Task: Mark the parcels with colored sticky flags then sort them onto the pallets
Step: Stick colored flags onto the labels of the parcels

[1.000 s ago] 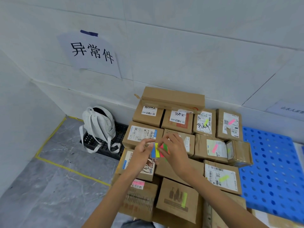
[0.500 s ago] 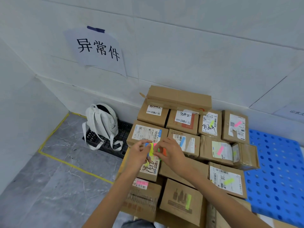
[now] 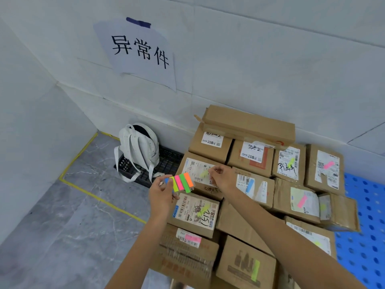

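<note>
Parcel stack [image 3: 239, 222] sits right of and behind the flag pad [image 3: 181, 182]; blue pallet [image 3: 366, 215] far right of it. Target parcel [image 3: 192, 166] lies just behind the pad.

Left hand [image 3: 161, 195]: grip closed on the pad's left end; colour strips run near-to-far, leaning right.

Right hand [image 3: 224, 179]: grip pinching the yellow flag [image 3: 204, 173], which lies diagonal on the label, upper end toward the fingers.

Risk: unpressed, the flag may peel off with the fingers, or cover the barcode.

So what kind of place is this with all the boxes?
Probably a parcel sorting corner in a courier depot or warehouse. Lots of cardboard parcels with shipping labels are piled up, a blue pallet lies beside them, and yellow tape marks off a zone under a paper sign.
</note>
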### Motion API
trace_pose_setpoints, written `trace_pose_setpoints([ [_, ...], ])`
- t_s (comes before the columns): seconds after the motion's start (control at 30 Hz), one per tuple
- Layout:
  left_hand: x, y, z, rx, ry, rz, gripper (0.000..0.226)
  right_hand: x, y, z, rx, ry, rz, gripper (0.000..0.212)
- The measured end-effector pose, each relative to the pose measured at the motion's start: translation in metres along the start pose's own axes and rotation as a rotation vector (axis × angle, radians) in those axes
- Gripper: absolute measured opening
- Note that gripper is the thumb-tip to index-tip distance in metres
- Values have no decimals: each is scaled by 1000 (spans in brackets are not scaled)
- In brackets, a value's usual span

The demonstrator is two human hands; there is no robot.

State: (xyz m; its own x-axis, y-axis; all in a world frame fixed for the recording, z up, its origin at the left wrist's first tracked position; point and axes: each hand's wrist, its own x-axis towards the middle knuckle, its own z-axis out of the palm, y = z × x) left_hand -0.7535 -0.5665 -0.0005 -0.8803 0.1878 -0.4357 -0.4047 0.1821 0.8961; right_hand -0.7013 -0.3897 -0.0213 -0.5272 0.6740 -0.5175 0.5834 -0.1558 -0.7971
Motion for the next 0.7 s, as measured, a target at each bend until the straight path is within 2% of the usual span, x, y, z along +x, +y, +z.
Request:
trace_pose_setpoints([
  [0.13, 8, -8, -6, 20, 30, -16, 8, 16, 11, 13, -290, 109, -102, 18],
  [0.27, 12, -19, -14, 39, 34, -38, 7, 16, 19, 23, -506, 161, -232, 12],
  [0.47, 11, -19, -12, 58, 15, -70, 7, 23, 21, 22, -713, 104, -235, 37],
  [0.57, 10, -14, -9, 73, -30, -62, 7, 26, 17, 20, -693, 77, -220, 33],
  [0.7, 1, -5, -6, 63, -132, -29, 6, 16, 18, 17, -479, 56, -255, 17],
])
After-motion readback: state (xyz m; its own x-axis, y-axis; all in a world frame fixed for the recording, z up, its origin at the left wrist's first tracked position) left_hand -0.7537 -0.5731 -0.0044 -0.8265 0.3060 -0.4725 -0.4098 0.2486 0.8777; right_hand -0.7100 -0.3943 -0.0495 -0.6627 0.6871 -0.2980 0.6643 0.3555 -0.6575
